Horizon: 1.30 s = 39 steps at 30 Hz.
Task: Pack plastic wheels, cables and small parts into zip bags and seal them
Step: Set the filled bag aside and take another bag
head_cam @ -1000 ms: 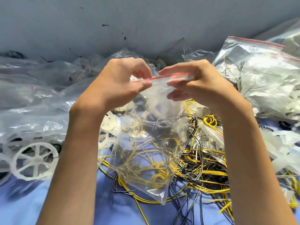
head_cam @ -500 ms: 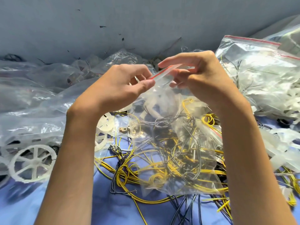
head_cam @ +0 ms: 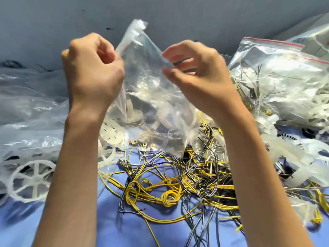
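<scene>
A blue surface [head_cam: 135,227] fills the bottom of the view. It is smooth and matte, with soft blurred shadows [head_cam: 16,213] lying on it toward its left edge. Behind the surface a plain grey wall [head_cam: 195,18] runs across the whole top of the view. Above the surface's left half the wall carries a few small dark marks: a short dash [head_cam: 109,29] and, higher and further left, a tiny speck [head_cam: 82,10]. Above the surface's far right end a paler grey slanting band [head_cam: 300,28] crosses the wall; what it is cannot be told.
</scene>
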{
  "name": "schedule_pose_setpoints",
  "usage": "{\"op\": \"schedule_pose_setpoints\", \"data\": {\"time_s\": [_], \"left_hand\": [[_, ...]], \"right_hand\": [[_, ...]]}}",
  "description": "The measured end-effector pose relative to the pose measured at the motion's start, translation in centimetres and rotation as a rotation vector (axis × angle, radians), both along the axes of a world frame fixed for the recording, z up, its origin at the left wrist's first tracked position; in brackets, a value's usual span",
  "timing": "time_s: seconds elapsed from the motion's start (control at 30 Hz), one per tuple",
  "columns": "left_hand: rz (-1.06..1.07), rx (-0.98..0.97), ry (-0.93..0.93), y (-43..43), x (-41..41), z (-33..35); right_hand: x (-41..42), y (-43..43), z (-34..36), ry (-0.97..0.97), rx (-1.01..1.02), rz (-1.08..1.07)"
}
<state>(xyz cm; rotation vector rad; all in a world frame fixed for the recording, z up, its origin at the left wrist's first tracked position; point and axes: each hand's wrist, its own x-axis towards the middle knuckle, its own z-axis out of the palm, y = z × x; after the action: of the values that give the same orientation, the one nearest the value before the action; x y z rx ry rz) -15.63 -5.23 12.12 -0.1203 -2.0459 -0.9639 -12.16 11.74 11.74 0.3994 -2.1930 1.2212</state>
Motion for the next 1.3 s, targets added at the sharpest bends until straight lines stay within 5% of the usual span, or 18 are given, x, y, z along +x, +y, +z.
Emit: {"op": "schedule_pose_setpoints", "data": {"time_s": [0.1,0.23,0.43,0.67,0.83,1.03,1.3], "left_hand": [[-0.077,-0.066,-0.018,-0.1,0.5,0.4],[-0.581,-0.210,-0.266,1.4,2.0,0.3],[-0.860,-0.093,-0.361,2.1,2.0,-0.2],[-0.846,0.059,-0.233,1.4,1.3,-0.2],[-0.812,-0.068,-0.244,2.4,1.3,-0.4],[-0.494,-0.380,-0.293,2.2,1.3,-0.8],[-0.310,-0.302,-0.378,3.2,0.8,-1.5]], "right_hand": [[-0.2,-0.9,-0.5,-0.104,0.004,0.167],[-1.3,-1.5,-1.3,-0.236,-0.086,0.087],[-1.4,0.4,-1.5,-0.340,-0.157,0.120],[-1.2,0.8,-0.7,-0.389,-0.272,0.126],[-1.2,0.1,-1.4,-0.356,-0.178,0.129],[-1.7,0.8,-1.6,-0.257,-0.329,0.097],[-1.6,0.3,-1.4,-0.134,-0.284,0.074]]}}
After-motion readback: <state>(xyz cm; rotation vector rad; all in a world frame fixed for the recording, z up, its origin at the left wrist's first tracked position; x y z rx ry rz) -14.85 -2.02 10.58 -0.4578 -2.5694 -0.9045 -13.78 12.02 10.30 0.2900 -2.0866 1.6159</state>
